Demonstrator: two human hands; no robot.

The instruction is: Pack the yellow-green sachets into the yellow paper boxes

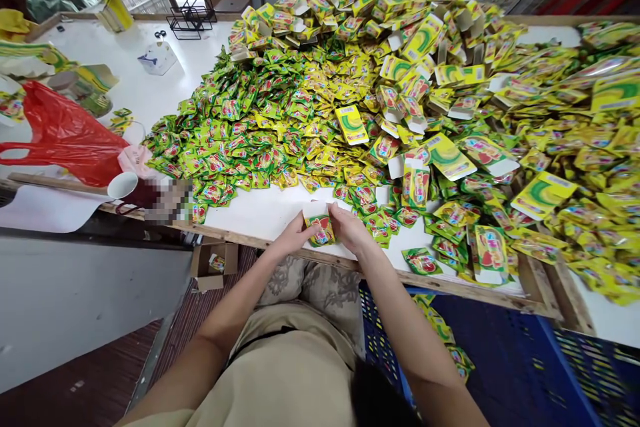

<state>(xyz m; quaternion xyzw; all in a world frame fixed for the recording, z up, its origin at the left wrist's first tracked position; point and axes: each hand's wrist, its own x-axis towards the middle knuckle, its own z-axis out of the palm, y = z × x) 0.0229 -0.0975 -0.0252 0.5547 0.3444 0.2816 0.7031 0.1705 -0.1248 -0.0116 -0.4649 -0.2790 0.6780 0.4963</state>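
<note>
Just over the table's front edge, a small printed carton (320, 229) with red fruit on its face is held upright, its white top flap raised. My left hand (294, 236) grips it from the left, thumb across the front. My right hand (348, 227) closes on its right edge, the fingertips partly hidden. Beyond the hands spreads a large heap of green sachets (235, 120) and yellow sachets (340, 77). A few green sachets (379, 227) lie right beside my right hand. Yellow-green cartons (416, 183) with flaps open are scattered on the heap to the right.
Left on the white table (117, 57) are a red plastic bag (70, 137), a mug (131, 190) and a black wire rack (193, 15). Below stand an open cardboard box (214, 267) and a blue crate (500, 347). A wooden rim (240, 238) edges the table.
</note>
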